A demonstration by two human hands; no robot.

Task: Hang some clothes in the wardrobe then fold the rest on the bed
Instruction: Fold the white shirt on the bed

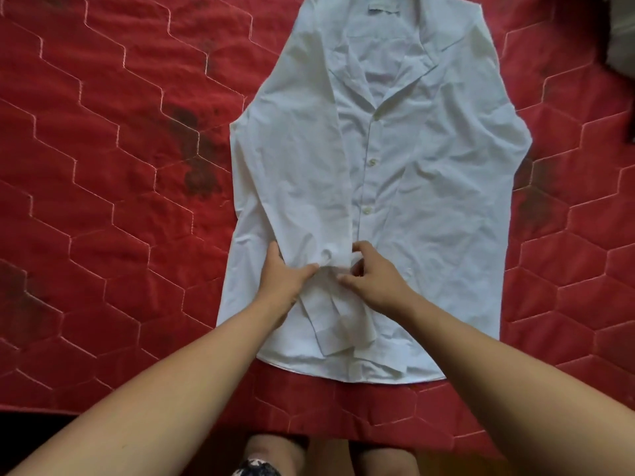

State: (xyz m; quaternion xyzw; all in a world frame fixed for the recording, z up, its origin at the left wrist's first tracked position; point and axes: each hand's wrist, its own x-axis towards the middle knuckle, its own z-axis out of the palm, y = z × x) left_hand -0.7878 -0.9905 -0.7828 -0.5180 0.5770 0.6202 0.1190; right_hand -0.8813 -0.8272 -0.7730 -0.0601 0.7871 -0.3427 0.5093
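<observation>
A white button-up shirt (405, 187) lies flat, front up, on the red quilted bed (103, 166), collar at the far side and hem near me. Its left sleeve (309, 187) is folded in over the shirt's front, running down to a cuff near the hem. My left hand (283, 276) presses on the sleeve's lower part, fingers bunching the fabric. My right hand (372, 274) sits right beside it, fingers curled and pinching the same sleeve fabric near the button line.
The bed's near edge (171, 415) runs across the bottom, with my knees below it. Dark stains (196, 156) mark the quilt left of the shirt. A dark object (622, 39) sits at the far right corner.
</observation>
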